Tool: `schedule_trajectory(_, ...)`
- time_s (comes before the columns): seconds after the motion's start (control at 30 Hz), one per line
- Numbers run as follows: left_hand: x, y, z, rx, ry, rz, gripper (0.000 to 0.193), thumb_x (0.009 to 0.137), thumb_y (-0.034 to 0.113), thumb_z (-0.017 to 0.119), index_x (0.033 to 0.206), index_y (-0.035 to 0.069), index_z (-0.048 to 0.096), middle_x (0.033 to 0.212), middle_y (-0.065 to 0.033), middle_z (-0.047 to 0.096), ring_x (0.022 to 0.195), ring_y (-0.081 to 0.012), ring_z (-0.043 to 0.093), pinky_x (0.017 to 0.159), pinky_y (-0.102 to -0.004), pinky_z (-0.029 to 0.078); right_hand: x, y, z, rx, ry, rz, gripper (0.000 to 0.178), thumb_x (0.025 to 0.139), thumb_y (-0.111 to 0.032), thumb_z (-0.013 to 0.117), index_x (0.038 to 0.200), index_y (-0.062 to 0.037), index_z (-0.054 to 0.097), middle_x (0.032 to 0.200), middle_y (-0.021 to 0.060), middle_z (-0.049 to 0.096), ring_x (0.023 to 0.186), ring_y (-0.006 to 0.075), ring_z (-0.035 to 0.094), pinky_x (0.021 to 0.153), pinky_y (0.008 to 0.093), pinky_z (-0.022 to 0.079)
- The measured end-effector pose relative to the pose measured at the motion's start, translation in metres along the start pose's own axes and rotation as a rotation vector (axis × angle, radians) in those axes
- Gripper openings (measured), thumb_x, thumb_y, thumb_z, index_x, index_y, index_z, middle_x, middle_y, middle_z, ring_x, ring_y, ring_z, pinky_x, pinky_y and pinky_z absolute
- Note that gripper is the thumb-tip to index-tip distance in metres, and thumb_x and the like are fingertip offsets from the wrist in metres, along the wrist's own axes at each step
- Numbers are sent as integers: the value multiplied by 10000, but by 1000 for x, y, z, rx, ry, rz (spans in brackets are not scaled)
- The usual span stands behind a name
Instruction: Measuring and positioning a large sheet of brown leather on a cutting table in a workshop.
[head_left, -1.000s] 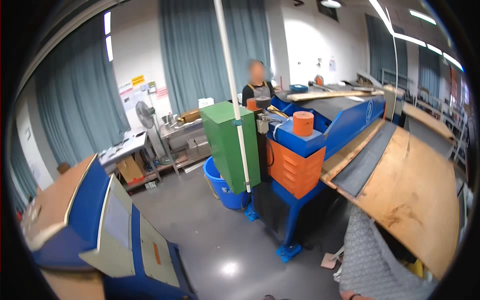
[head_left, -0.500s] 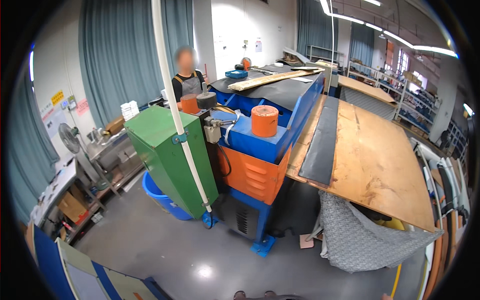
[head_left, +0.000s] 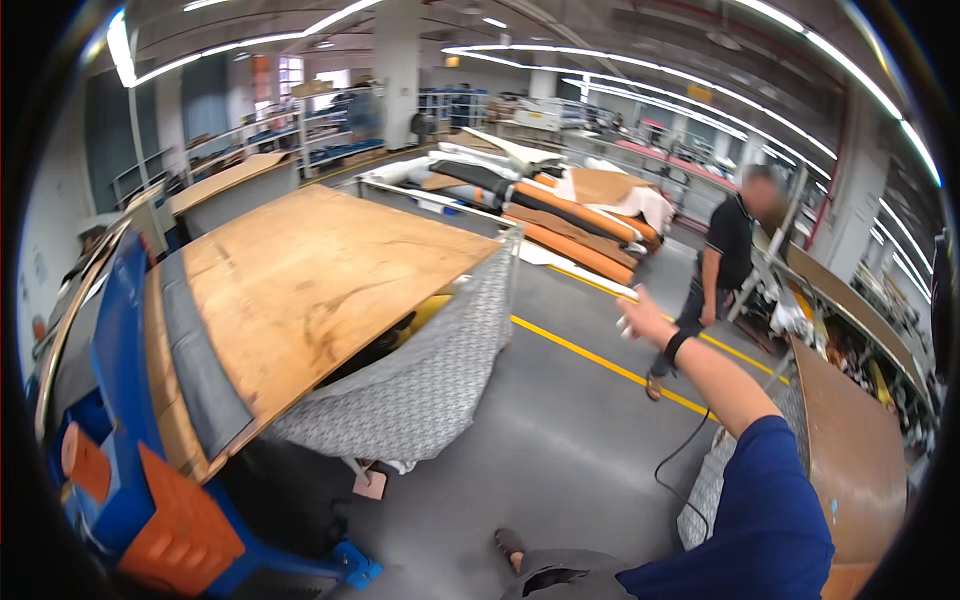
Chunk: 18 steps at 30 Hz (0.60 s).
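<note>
My right hand [head_left: 648, 318] reaches out in the air over the grey floor, with a black band [head_left: 678, 346] round the wrist and a dark blue sleeve on the arm. Its fingers look apart and partly stretched out, slightly blurred. Small white patches show at the fingertips; whether these are coverings or something else is not clear. A thin black cord [head_left: 657, 468] hangs in a loop below the forearm. Nearest beyond the hand are rolls of orange and brown sheet material [head_left: 570, 250]. My left hand is out of sight.
At left stands a wooden-topped table [head_left: 330, 270] with grey patterned cloth [head_left: 400, 410] hanging below, beside a blue and orange machine [head_left: 180, 520]. A person [head_left: 725, 250] stands at right beyond my arm. A brown board [head_left: 850, 450] lies at near right. Yellow lines [head_left: 590, 355] mark the floor.
My view has swung to the right, away from the green cabinet and the machine. My right arm now reaches into view; before, only a sliver of skin showed at the lower edge.
</note>
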<state>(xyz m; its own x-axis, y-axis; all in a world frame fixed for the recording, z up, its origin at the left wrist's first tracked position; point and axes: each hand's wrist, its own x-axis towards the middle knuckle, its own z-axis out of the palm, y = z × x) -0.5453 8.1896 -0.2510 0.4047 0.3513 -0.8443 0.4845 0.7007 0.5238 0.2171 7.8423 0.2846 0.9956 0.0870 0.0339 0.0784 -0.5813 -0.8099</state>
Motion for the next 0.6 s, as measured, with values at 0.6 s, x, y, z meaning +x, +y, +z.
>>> schedule_trajectory(0.6,209,353,412,1115,310,393,542,931,486,509,1269,63,542,1126,-180,632,1027,-255,583,861,-375,441,46,292,-463,-224,969,465,535,869,-322,550,1279,5,444,990,275,646,949,444,608,802,494,474)
